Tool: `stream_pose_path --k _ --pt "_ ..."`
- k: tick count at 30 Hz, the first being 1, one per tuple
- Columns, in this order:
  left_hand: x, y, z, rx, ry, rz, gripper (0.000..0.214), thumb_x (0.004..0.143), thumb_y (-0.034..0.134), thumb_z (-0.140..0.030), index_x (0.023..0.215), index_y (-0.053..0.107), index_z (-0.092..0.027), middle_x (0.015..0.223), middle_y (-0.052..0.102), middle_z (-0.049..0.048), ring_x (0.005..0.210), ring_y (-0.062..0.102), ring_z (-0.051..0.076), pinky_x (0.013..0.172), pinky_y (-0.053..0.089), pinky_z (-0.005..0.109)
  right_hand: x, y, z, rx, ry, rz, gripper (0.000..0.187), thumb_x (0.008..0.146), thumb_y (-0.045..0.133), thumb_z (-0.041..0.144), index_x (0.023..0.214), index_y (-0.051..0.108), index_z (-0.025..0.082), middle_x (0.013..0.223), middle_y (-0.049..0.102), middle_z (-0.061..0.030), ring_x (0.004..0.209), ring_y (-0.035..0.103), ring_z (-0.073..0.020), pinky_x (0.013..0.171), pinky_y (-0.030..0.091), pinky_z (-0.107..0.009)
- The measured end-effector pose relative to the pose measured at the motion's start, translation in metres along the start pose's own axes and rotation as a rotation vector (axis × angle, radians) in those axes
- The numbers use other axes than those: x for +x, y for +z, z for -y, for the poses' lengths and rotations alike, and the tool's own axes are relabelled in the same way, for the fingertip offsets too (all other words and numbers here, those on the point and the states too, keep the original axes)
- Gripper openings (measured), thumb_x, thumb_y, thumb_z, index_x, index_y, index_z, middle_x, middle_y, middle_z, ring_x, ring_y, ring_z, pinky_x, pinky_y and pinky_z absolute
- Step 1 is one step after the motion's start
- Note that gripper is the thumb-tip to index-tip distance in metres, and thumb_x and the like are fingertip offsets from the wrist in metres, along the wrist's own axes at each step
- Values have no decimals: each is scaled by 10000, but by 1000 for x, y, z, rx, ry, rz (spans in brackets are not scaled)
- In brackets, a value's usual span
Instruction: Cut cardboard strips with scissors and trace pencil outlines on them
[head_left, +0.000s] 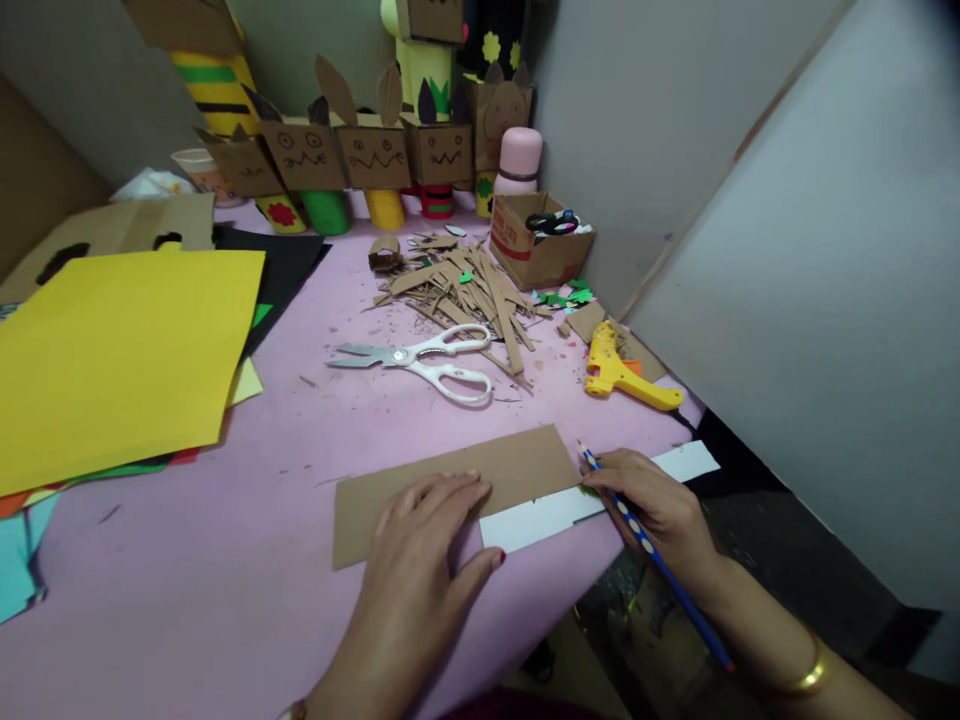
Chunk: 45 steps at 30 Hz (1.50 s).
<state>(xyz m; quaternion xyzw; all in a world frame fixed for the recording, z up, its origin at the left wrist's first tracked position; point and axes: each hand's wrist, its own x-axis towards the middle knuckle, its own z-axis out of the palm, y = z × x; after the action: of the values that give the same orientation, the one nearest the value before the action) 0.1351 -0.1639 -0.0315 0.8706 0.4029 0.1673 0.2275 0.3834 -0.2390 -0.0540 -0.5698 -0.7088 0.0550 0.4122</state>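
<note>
A rectangular brown cardboard piece [517, 465] lies near the table's front edge. My left hand [427, 540] rests flat over its lower middle, fingers stretched out. Along the cardboard's lower right edge runs a white strip [529, 525], partly covered by my right hand; its far end shows beyond the knuckles. My right hand [652, 500] grips a blue pencil [652, 550] with pale dots, and its fingers rest on the strip. The pencil slants, with its point up and left beside the cardboard's right corner. What lies under the right fingers is hidden.
White-handled scissors [442, 365] lie open before a pile of cardboard scraps [465, 285]. A yellow glue gun [626, 375] is at the right, near a small box [536, 255] and a pink bottle [519, 160]. Yellow sheets [127, 360] lie left; cardboard animal figures [375, 155] stand behind.
</note>
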Motion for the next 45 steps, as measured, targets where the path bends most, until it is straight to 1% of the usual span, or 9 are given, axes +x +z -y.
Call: stream_pose_path --k 4,8,18,24,27,31,35,39,45 --pt "0 0 1 8 6 13 438 773 637 -300 1201 551 -266 1227 607 30 1120 489 259 932 404 483 -1 1 -3 -1 -26 5 246 813 509 56 955 642 206 819 671 -71 796 631 -219 700 505 -379" --pt "1 -1 0 32 25 45 382 801 591 -273 1178 579 -330 1240 591 18 1105 490 267 906 411 497 0 2 -3 5 -19 -10 255 809 504 39 955 636 201 818 680 -71 810 632 -217 707 506 -372" --pt "3 0 -4 306 212 26 400 831 507 -223 1171 584 -421 1203 590 88 1050 494 324 797 442 511 4 3 -5 21 -7 -9 201 837 505 81 932 640 196 792 687 -64 817 633 -209 715 510 -346" --pt "5 3 -4 378 190 75 372 829 534 -277 1171 586 -413 1224 584 102 1082 509 333 828 435 516 5 4 -6 17 5 -11 197 845 501 89 923 635 210 809 686 -54 819 632 -200 727 512 -341" --pt "5 3 -4 391 179 85 374 827 536 -266 1168 589 -411 1223 588 103 1093 515 332 846 427 527 8 3 1 2 23 -26 188 845 512 94 941 631 204 831 687 -64 823 633 -200 739 512 -343" --pt "4 3 -4 406 203 62 365 818 550 -274 1154 601 -407 1205 599 111 1080 531 334 828 440 526 16 0 27 60 59 -70 157 854 507 125 944 626 175 836 692 -71 805 641 -187 738 509 -308" --pt "4 3 -3 415 238 22 369 810 560 -268 1150 604 -403 1195 606 113 1060 546 330 810 456 517 22 1 50 124 186 -49 150 853 469 136 816 612 162 650 645 -18 574 607 -128 538 463 -212" --pt "4 5 -3 421 259 7 385 804 563 -272 1168 595 -393 1194 607 119 1054 551 331 806 461 518 24 4 53 99 216 41 159 822 453 134 707 554 181 554 568 18 479 542 -113 461 402 -202" --pt "3 5 -4 428 250 4 389 800 560 -263 1166 596 -391 1196 607 117 1061 549 333 804 462 524 25 4 48 83 131 97 174 823 436 128 715 563 176 583 587 4 514 550 -113 510 407 -206"
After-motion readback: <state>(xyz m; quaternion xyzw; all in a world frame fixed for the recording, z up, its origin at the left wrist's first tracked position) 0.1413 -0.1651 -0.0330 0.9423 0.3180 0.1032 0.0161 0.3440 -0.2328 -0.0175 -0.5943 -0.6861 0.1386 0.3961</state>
